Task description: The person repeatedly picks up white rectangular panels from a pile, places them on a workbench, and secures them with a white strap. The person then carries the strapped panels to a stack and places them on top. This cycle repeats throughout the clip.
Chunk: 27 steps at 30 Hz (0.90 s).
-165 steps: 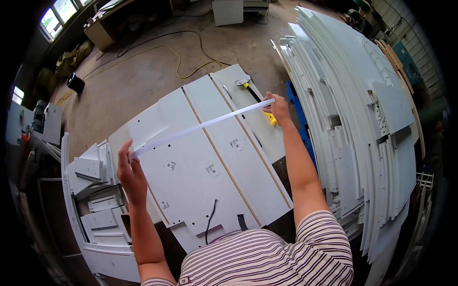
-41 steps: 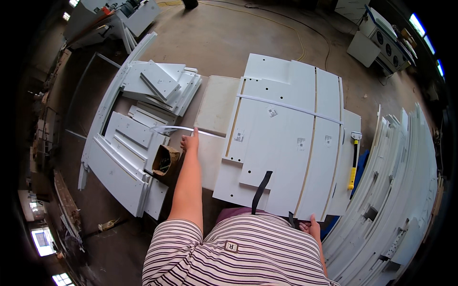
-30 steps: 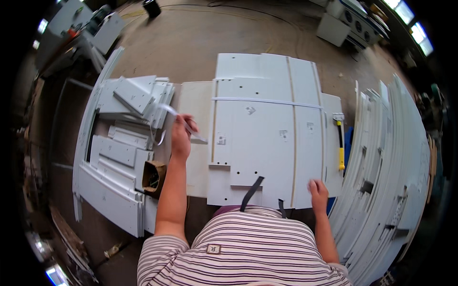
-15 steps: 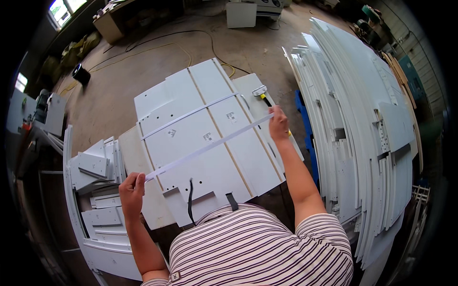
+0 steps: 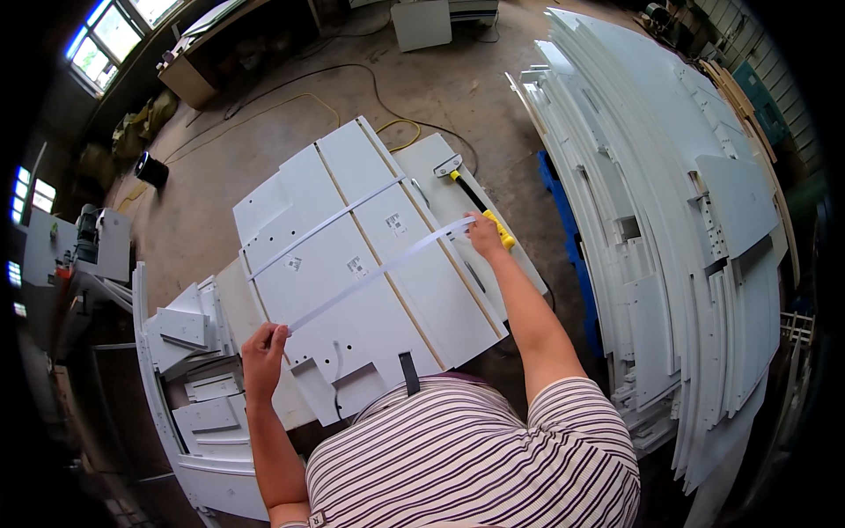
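Observation:
A long, thin white strip [image 5: 377, 272] is stretched between my hands, low over several white panels [image 5: 341, 141] laid side by side. My left hand [image 5: 261, 359] pinches its near left end by the panels' left edge. At the far right end, my right hand [image 5: 483, 236] grips the strip just above the panels' right edge. A second white strip [image 5: 327, 226] runs across the panels farther off. Beside my right hand lies a scraper [image 5: 471, 195] with a wide metal head and a black and yellow handle, partly hidden by that hand.
Tall stacks of white boards [image 5: 647, 176] stand on the right, next to a blue pallet [image 5: 568, 220]. Smaller white pieces [image 5: 207, 414] fill a rack on the left. A yellow hose [image 5: 400, 141], dark cables and a black bucket [image 5: 151, 170] are on the floor.
My view has shifted. Both hands still hold the strip; it has come down closer to the panels and bows slightly. My right hand has moved nearer the scraper's yellow grip.

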Tool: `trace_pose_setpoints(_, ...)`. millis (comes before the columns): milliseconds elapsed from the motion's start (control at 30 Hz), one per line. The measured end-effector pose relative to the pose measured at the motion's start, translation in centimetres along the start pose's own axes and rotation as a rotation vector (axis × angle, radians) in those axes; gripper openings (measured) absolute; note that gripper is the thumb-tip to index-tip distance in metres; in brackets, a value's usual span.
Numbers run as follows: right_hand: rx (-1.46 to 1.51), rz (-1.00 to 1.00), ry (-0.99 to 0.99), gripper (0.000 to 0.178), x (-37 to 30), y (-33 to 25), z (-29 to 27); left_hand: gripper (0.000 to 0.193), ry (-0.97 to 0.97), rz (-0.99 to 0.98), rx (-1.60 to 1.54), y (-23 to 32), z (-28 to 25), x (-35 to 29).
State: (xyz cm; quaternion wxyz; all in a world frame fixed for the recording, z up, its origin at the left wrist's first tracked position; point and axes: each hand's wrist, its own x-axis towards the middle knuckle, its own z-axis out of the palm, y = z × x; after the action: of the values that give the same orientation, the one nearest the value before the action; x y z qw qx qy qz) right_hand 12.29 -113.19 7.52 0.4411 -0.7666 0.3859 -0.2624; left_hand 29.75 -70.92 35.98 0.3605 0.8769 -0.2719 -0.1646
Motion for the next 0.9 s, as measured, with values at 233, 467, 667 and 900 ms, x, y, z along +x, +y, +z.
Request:
trace_pose_setpoints(233,-0.085,-0.014,-0.094,0.025,-1.3,-2.7,0.1,0.032,0.012,0.027,-0.056,-2.2,-0.1,-0.7)
trace_pose_setpoints(467,-0.095,-0.049,0.095,0.030,-7.0,-1.4,-3.7,0.025,0.114,0.126,0.267,-11.5,0.7,-1.3)
trace_pose_setpoints(667,-0.241,0.007,0.027,0.024,-15.1,-0.7,-7.2,0.052,0.148,-0.515,0.182,-31.2,6.2,-10.6)
trace_pose_setpoints(900,-0.502,0.162,-0.064,0.032,-20.6,-0.1,-6.6,0.058,-0.127,-1.006,-0.136,-26.8,8.6,-15.5)
